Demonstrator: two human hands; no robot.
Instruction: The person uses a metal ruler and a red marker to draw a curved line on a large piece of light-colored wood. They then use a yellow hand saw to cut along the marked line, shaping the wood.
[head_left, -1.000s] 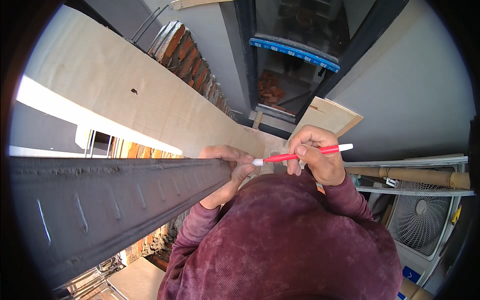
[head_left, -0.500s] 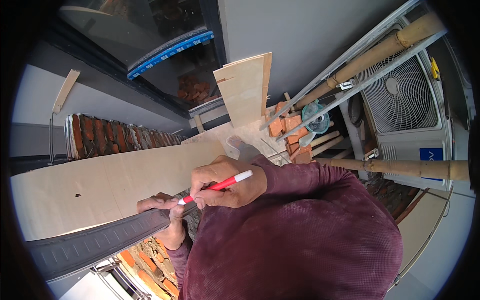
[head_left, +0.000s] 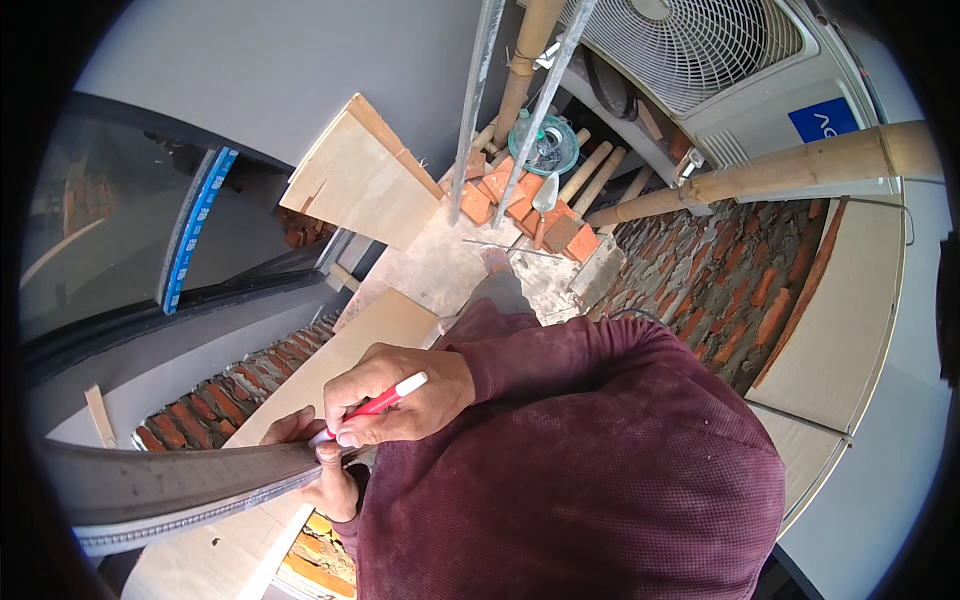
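Right hand (head_left: 425, 395): grip drawn snugly round a red pen (head_left: 383, 401), thumb and fingers bunched near its front, white back end pointing up and to the right. Left hand (head_left: 335, 488): fingers on one side and thumb on the other of the near end of a long grey bar (head_left: 190, 480), which ran off to the left. The pen's pale front end (head_left: 321, 437) met the left fingertips at that end of the bar (whether they also pinched it, could not tell; the right hand hid part of the contact).

Change over the last second: the pen went from level, held well out to the right, to slanted and tucked in close, with the right hand now just beside the left. The view had swung too — the window's blue strip (head_left: 197, 230) now sat at left, and the bar showed more of its ridged edge. Judgement: with both hands gathered at one spot, the work had become close and fine, and a slip of the bar would have disturbed the pen.

Surroundings: a wooden board (head_left: 365, 335) lay beyond the hands; loose bricks (head_left: 475, 205), a trowel (head_left: 546, 193) and a teal basin (head_left: 567, 150) sat farther off — none touched by either hand.
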